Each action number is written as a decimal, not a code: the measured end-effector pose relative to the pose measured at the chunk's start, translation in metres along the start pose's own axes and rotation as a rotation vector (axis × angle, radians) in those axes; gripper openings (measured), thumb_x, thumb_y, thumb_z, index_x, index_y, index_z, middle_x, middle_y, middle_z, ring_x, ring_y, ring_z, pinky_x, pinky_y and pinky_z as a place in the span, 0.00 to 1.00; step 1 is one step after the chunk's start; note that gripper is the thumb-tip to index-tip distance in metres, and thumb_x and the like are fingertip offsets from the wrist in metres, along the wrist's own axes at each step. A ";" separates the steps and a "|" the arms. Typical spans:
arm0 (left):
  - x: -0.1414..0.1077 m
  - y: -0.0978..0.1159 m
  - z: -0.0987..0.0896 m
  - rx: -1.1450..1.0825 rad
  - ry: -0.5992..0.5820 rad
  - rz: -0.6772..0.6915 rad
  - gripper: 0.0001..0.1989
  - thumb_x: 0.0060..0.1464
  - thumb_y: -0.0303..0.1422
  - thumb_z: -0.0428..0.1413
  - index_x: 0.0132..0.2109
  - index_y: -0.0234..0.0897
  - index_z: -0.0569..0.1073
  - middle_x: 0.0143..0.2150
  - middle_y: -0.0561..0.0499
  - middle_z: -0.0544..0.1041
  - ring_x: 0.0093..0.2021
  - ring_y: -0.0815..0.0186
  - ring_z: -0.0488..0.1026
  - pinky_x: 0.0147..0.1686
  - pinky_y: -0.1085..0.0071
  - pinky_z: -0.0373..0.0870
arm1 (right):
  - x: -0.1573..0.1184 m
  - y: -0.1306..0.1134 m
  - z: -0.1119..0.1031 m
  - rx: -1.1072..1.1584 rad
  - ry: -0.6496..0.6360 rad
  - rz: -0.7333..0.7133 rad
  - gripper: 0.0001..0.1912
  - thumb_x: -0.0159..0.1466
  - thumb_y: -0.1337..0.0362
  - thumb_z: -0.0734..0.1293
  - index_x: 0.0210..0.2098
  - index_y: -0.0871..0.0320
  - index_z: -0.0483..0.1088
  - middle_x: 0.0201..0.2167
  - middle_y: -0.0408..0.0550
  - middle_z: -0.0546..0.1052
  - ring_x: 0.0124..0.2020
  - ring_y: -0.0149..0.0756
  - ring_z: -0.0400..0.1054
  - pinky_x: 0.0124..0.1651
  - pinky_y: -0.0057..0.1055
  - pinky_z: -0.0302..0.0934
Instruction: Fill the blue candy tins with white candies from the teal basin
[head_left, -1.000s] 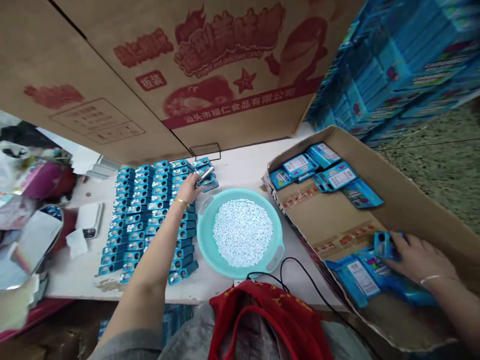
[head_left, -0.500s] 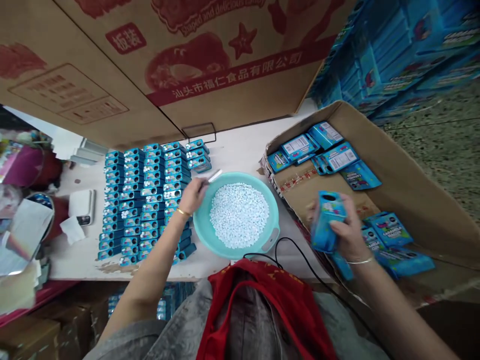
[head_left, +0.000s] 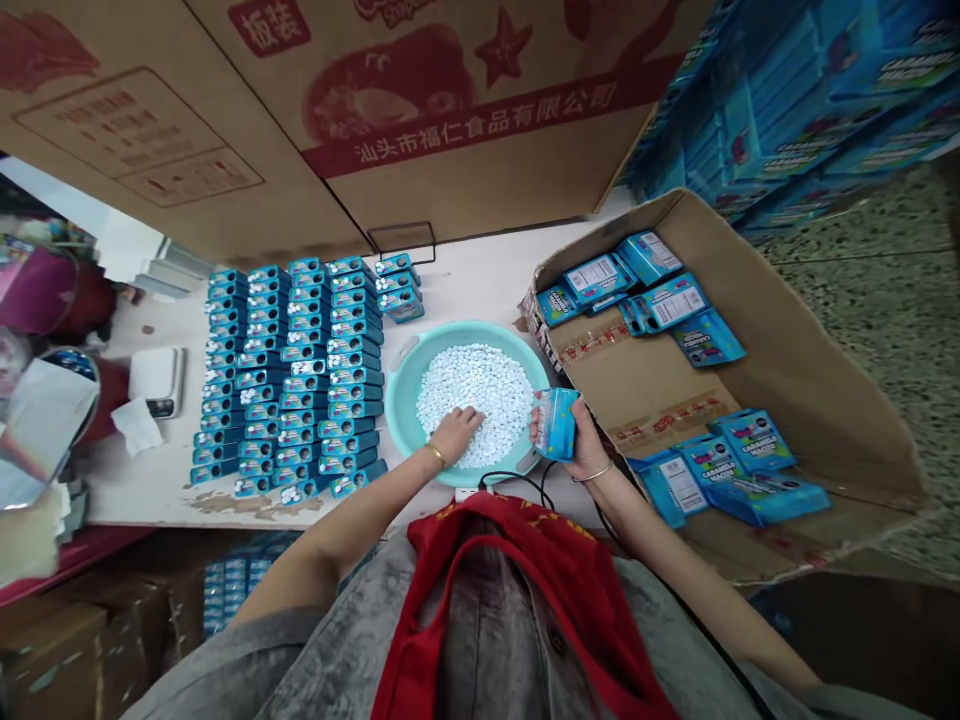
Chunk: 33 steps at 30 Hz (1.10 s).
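My left hand (head_left: 454, 437) lies open and flat on the white mints (head_left: 480, 390), while my right hand (head_left: 583, 450) closes around a blue candy tin (head_left: 556, 423), its long axis pointing away from me, just beside the teal basin's rim (head_left: 399, 395).

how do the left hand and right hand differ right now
The left hand lies palm down on the white candies in the teal basin, while the right hand grips a blue pack upright at the basin's edge. The left wrist wears a gold bangle, the right a thin silver bangle. Both hands are bare and reach forward over the table.
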<state>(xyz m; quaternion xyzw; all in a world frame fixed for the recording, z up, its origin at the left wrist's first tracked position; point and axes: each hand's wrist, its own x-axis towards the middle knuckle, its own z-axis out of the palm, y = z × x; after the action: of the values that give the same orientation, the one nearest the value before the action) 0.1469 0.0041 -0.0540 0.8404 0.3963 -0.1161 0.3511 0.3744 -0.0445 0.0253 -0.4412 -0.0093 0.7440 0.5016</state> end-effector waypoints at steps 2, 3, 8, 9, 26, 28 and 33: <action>-0.007 0.006 0.007 -0.068 -0.047 0.042 0.28 0.50 0.15 0.46 0.58 0.32 0.65 0.54 0.39 0.70 0.53 0.57 0.68 0.56 0.56 0.66 | -0.001 0.001 0.000 -0.005 -0.020 -0.005 0.34 0.48 0.35 0.71 0.43 0.52 0.70 0.28 0.40 0.74 0.25 0.32 0.69 0.28 0.31 0.68; -0.009 0.008 0.010 -0.098 -0.060 0.063 0.29 0.48 0.15 0.47 0.58 0.33 0.65 0.55 0.39 0.70 0.54 0.58 0.68 0.56 0.57 0.66 | -0.001 0.001 0.000 -0.018 -0.020 -0.008 0.34 0.48 0.34 0.70 0.44 0.52 0.70 0.28 0.40 0.75 0.25 0.32 0.69 0.29 0.32 0.69; -0.013 0.007 0.000 -0.419 -0.045 0.162 0.29 0.49 0.20 0.49 0.60 0.37 0.64 0.57 0.42 0.70 0.58 0.58 0.67 0.60 0.57 0.64 | -0.001 -0.002 0.005 -0.181 0.114 -0.157 0.27 0.52 0.42 0.72 0.44 0.51 0.69 0.37 0.42 0.77 0.37 0.36 0.73 0.39 0.34 0.71; -0.015 0.005 -0.005 -0.471 -0.031 0.165 0.27 0.51 0.22 0.50 0.59 0.36 0.63 0.58 0.41 0.69 0.58 0.57 0.67 0.60 0.56 0.64 | 0.000 -0.003 0.005 -0.231 0.131 -0.205 0.25 0.53 0.45 0.73 0.44 0.51 0.69 0.40 0.42 0.78 0.40 0.36 0.73 0.42 0.35 0.71; -0.055 0.014 -0.171 -0.078 -0.027 0.217 0.17 0.56 0.23 0.46 0.52 0.37 0.67 0.47 0.44 0.71 0.49 0.60 0.70 0.50 0.63 0.68 | 0.043 0.012 0.024 -1.334 -0.120 -0.963 0.19 0.60 0.69 0.62 0.50 0.53 0.64 0.46 0.53 0.72 0.50 0.46 0.67 0.55 0.47 0.64; -0.051 0.028 -0.175 0.057 -0.078 0.178 0.18 0.54 0.20 0.46 0.50 0.36 0.68 0.45 0.44 0.72 0.46 0.59 0.71 0.47 0.64 0.68 | 0.044 0.018 0.023 -1.363 -0.144 -0.991 0.21 0.59 0.71 0.61 0.52 0.52 0.64 0.48 0.54 0.72 0.52 0.47 0.66 0.56 0.49 0.63; -0.048 0.070 -0.173 0.280 0.000 0.067 0.24 0.56 0.21 0.47 0.59 0.38 0.65 0.46 0.41 0.72 0.45 0.56 0.72 0.42 0.61 0.67 | 0.045 0.029 0.017 -1.354 -0.165 -1.017 0.22 0.60 0.71 0.61 0.54 0.53 0.63 0.50 0.55 0.71 0.53 0.48 0.65 0.57 0.51 0.63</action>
<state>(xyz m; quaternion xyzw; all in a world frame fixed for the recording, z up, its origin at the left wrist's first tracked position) 0.1531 0.0630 0.1290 0.8940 0.3479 -0.1583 0.2339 0.3363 -0.0173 -0.0067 -0.5326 -0.6860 0.2921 0.4005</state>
